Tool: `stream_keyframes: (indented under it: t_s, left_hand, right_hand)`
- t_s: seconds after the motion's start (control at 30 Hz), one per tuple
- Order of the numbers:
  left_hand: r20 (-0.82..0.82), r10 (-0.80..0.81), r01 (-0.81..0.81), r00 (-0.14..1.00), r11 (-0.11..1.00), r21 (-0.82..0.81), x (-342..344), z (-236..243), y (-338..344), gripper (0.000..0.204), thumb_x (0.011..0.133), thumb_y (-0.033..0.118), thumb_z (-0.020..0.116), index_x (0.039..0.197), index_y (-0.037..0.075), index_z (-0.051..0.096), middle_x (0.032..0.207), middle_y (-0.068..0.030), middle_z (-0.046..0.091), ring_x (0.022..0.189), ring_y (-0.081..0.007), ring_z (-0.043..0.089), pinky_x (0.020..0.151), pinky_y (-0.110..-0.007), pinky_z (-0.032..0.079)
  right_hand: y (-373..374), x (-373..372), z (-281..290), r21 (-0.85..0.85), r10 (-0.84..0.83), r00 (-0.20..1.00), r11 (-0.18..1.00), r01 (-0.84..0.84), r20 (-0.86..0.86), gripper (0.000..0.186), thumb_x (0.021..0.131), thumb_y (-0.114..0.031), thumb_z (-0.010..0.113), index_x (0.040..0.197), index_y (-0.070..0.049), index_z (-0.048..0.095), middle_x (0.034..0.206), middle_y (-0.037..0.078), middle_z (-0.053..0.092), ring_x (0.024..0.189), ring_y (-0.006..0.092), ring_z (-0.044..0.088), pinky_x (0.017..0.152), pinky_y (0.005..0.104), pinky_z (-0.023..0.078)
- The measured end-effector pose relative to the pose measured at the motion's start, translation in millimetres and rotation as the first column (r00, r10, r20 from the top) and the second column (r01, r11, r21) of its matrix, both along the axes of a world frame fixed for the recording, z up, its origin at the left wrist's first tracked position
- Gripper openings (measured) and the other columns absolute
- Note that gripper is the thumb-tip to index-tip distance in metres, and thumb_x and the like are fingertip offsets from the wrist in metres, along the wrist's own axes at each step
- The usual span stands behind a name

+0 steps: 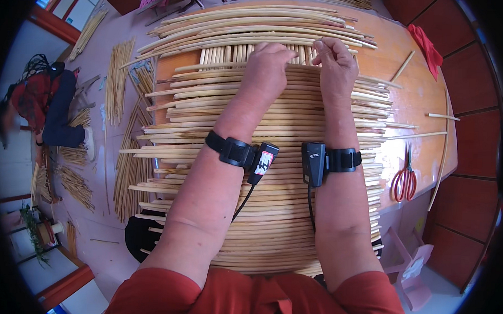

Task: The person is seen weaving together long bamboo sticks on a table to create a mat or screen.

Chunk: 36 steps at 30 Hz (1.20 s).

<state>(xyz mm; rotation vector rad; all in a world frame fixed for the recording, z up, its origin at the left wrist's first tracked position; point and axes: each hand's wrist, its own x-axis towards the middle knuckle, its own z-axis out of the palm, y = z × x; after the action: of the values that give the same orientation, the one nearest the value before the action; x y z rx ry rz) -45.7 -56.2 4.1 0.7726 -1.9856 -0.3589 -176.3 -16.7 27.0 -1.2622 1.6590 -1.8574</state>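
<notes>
A mat of pale peeled sticks, laid side by side, stretches from my body to the far part of the table. At its far edge my left hand is closed, thumb and fingers pinched together. My right hand, just to the right and also pinched, has its fingertips close to the left ones. What either hand holds is too small to make out. Between and behind the hands runs a row of short sticks set crosswise. Beyond them lies a loose pile of long sticks.
Red-handled scissors lie on the orange-brown table at the right, near some loose sticks. A red cloth is at the far right edge. Stick bundles cover the floor at left, where another person bends down. A pink chair stands lower right.
</notes>
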Motion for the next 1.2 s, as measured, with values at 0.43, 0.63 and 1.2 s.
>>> stream_keyframes:
  t_s: [0.43, 0.63, 1.2]
  left_hand:
    - [-0.09, 0.204, -0.131, 0.975, 0.852, 0.507, -6, 15, 10, 0.009, 0.08, 0.013, 0.069, 0.079, 0.004, 0.068, 0.071, -0.0143, 0.065, 0.07, -0.0333, 0.062, 0.066, -0.041, 0.049]
    - [-0.152, 0.234, -0.116, 0.96, 0.83, 0.545, -5, 5, 2, 0.01, 0.082, 0.014, 0.067, 0.077, 0.005, 0.067, 0.063, -0.012, 0.063, 0.061, -0.0298, 0.062, 0.061, -0.04, 0.049]
    - [-0.521, 0.31, 0.058, 0.795, 0.817, 0.574, 0, -16, -11, 0.016, 0.088, 0.002, 0.057, 0.102, 0.002, 0.065, 0.079, -0.0087, 0.07, 0.07, -0.0148, 0.064, 0.069, -0.03, 0.052]
  right_hand:
    - [8, -2, -3, 0.334, 0.135, 0.884, 0.942, 0.025, -0.448, 0.011, 0.079, -0.004, 0.067, 0.09, -0.005, 0.067, 0.085, 0.017, 0.068, 0.081, 0.034, 0.066, 0.073, 0.04, 0.052]
    - [0, -3, -4, 0.391, 0.294, 0.841, 0.914, -0.109, -0.454, 0.009, 0.081, -0.005, 0.063, 0.09, -0.004, 0.066, 0.084, 0.016, 0.068, 0.082, 0.0333, 0.065, 0.074, 0.039, 0.051]
    - [-1, -4, -23, 0.216, 0.219, 0.71, 0.972, -0.096, -0.67, 0.009, 0.078, -0.001, 0.064, 0.085, -0.006, 0.067, 0.09, 0.012, 0.068, 0.09, 0.0318, 0.063, 0.079, 0.0384, 0.05]
